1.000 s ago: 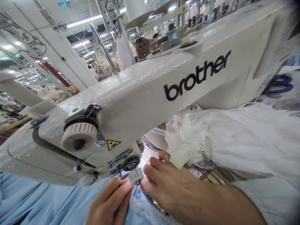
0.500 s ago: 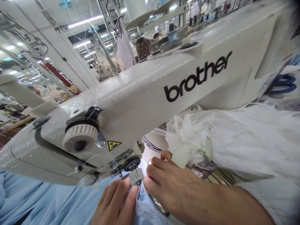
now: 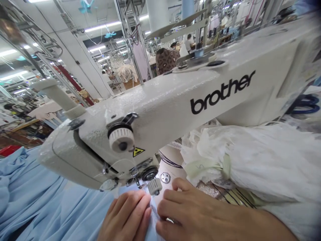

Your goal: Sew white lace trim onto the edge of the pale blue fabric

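Light blue fabric (image 3: 75,204) lies in folds at the left and passes under the head of a white sewing machine (image 3: 160,113). My left hand (image 3: 127,214) is closed on this fabric just below the presser area, thumb against forefinger. My right hand (image 3: 185,207) is beside it on the machine bed, its bent fingers apart and their tips at the fabric's right edge; its thumb is hidden. A pale ridged knob (image 3: 154,186) stands above the gap between my hands. The needle and stitching point are hidden from view.
White sheer fabric (image 3: 255,150), bundled with a pale green tie (image 3: 226,165), lies right of my right hand. Blue scissor handles (image 3: 307,103) rest behind it. Thread stands, a column and other workstations fill the background.
The view has shifted, so the machine sits further right and more blue fabric shows at the left. My right hand's fingers have spread and moved slightly back, uncovering a round metal plate on the bed.
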`<state>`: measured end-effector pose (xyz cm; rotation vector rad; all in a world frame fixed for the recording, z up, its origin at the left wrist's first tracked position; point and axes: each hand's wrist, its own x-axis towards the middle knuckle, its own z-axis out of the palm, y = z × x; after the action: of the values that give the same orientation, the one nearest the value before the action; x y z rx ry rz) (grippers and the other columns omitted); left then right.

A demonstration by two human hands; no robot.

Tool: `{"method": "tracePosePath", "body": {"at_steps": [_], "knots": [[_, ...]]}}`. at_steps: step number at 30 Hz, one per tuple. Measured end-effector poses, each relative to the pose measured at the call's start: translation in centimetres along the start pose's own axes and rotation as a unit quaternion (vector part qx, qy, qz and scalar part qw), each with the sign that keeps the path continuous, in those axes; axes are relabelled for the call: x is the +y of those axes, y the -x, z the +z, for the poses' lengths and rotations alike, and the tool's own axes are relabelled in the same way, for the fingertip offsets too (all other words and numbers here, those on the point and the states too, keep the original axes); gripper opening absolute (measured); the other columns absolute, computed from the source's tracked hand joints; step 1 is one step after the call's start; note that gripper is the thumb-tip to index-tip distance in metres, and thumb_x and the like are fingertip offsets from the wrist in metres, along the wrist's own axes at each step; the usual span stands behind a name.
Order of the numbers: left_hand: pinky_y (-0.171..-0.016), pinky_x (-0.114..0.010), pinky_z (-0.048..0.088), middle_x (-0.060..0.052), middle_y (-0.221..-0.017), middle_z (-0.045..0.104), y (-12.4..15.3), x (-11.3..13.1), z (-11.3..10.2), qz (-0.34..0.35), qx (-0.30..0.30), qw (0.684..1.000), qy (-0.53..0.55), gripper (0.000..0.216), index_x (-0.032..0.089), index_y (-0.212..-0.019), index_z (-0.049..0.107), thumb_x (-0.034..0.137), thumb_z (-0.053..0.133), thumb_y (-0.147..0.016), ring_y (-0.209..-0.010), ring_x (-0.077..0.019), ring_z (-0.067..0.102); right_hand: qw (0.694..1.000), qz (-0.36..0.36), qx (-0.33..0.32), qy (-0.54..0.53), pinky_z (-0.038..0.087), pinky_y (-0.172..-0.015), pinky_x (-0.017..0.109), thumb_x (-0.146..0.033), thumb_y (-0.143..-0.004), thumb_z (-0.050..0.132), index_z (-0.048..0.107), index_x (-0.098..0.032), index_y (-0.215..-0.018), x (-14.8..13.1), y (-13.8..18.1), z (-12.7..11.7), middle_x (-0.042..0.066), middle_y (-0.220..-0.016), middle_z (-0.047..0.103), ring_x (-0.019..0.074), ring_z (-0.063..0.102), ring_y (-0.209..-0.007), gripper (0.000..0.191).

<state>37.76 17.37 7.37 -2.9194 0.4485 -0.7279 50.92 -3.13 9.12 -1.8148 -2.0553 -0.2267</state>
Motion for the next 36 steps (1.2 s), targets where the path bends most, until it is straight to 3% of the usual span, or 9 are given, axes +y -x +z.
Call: {"method": "tracePosePath", "body": {"at_steps": [2, 9, 22, 28, 36], "knots": [[-0.079, -0.023, 0.050, -0.002, -0.101, 0.070, 0.0, 0.0, -0.1, 0.000, -0.002, 1.000, 0.003, 0.021, 0.018, -0.113, 0.061, 0.019, 0.049, -0.095, -0.090, -0.0121, 0.063, 1.000, 0.007, -0.004, -0.013, 0.037, -0.099, 0.033, -0.012, -0.099, 0.043, 0.059, -0.018, -0.092, 0.1, -0.1, 0.1, 0.000, -0.096, 0.062, 0.0158, 0.053, -0.088, 0.019], [-0.078, -0.025, 0.048, -0.001, -0.099, 0.071, -0.3, -0.2, -0.2, 0.014, 0.003, 1.000, -0.018, 0.021, 0.017, -0.113, 0.061, 0.018, 0.048, -0.095, -0.086, -0.0117, 0.065, 0.998, 0.063, -0.029, -0.004, 0.043, -0.082, 0.037, -0.011, -0.097, 0.043, 0.059, -0.015, -0.100, 0.7, -1.1, 0.7, 0.007, -0.097, 0.061, 0.0209, 0.053, -0.087, 0.016], [-0.078, -0.030, 0.046, 0.001, -0.101, 0.073, 0.2, -1.2, 0.3, 0.039, -0.004, 0.995, -0.095, 0.025, 0.017, -0.114, 0.061, 0.021, 0.043, -0.097, -0.088, -0.0133, 0.068, 0.996, 0.090, -0.003, 0.025, 0.046, -0.085, 0.039, -0.015, -0.094, 0.052, 0.060, -0.017, -0.095, 0.5, -1.0, 0.9, 0.004, -0.097, 0.061, 0.0215, 0.053, -0.089, 0.008], [-0.083, -0.029, 0.044, -0.003, -0.105, 0.072, 0.8, -1.5, 0.6, 0.059, -0.014, 0.992, -0.113, 0.026, 0.016, -0.116, 0.062, 0.017, 0.045, -0.096, -0.096, -0.0161, 0.066, 0.995, 0.097, -0.009, 0.007, 0.044, -0.088, 0.038, -0.012, -0.095, 0.047, 0.057, -0.018, -0.090, 0.5, -1.0, 1.0, 0.004, -0.095, 0.061, 0.0205, 0.053, -0.088, 0.013], [-0.084, -0.028, 0.043, -0.003, -0.100, 0.073, -0.2, -1.1, 0.3, 0.067, -0.007, 0.992, -0.109, 0.026, 0.015, -0.111, 0.062, 0.015, 0.039, -0.098, -0.092, -0.0134, 0.067, 0.995, 0.098, 0.010, 0.014, 0.046, -0.086, 0.041, -0.013, -0.094, 0.051, 0.058, -0.017, -0.100, 0.3, -0.9, 0.9, 0.005, -0.098, 0.062, 0.0229, 0.054, -0.091, 0.010]]}}
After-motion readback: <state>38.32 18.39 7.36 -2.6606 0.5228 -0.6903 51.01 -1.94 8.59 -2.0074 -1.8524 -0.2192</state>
